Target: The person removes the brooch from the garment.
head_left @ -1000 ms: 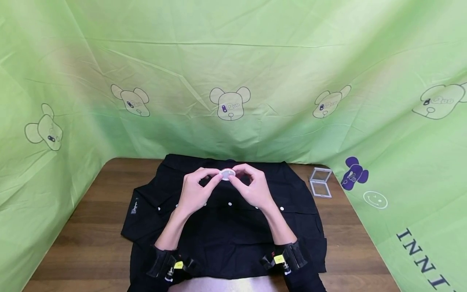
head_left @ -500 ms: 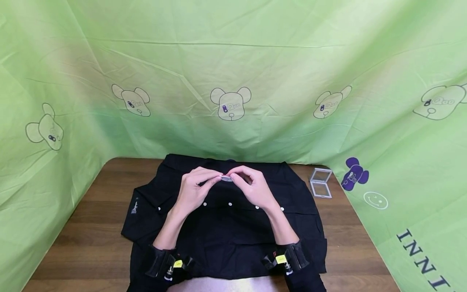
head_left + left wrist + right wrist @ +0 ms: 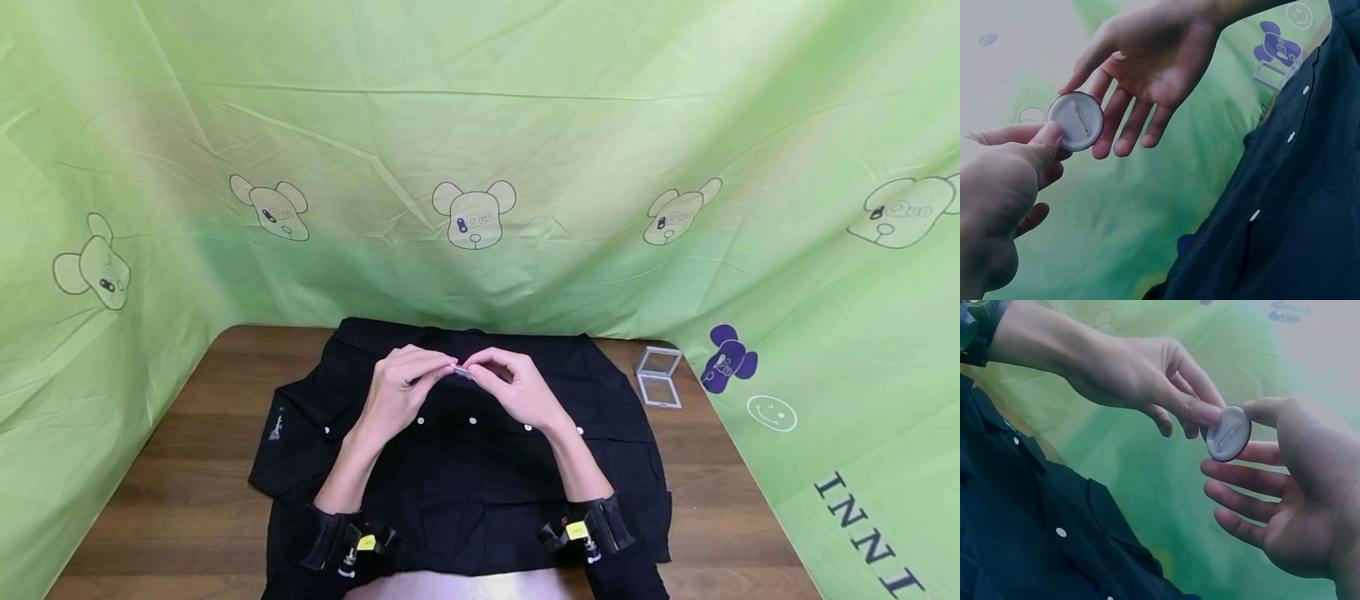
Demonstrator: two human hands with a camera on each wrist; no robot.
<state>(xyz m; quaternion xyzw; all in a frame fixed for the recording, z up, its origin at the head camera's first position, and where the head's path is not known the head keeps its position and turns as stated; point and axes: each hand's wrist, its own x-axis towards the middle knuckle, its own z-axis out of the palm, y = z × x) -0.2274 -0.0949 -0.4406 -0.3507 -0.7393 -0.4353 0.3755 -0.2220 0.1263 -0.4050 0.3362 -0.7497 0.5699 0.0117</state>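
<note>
A round pin-back button badge (image 3: 1076, 121) is held up above the black shirt (image 3: 480, 475), its pale back with the pin showing in both wrist views. My left hand (image 3: 397, 387) pinches one side of it, thumb on the back face and fingers behind. From the other side, my right hand (image 3: 519, 390) has thumb and index finger at the badge's rim, while its other fingers (image 3: 1244, 500) extend away from it. In the head view the badge (image 3: 462, 371) is tilted nearly edge-on and partly covered by fingertips. The shirt lies spread out, with white buttons (image 3: 472, 421) across it.
A clear, square-framed hinged case (image 3: 660, 377) stands unfolded at the table's back right corner. The wooden table (image 3: 180, 467) shows on both sides of the shirt. A green cloth (image 3: 480, 125) printed with bear heads hangs behind and at the sides.
The badge has turned from showing its pale face to nearly edge-on in the head view. Both hands stay close together over the shirt, the right one slightly lower and nearer the left.
</note>
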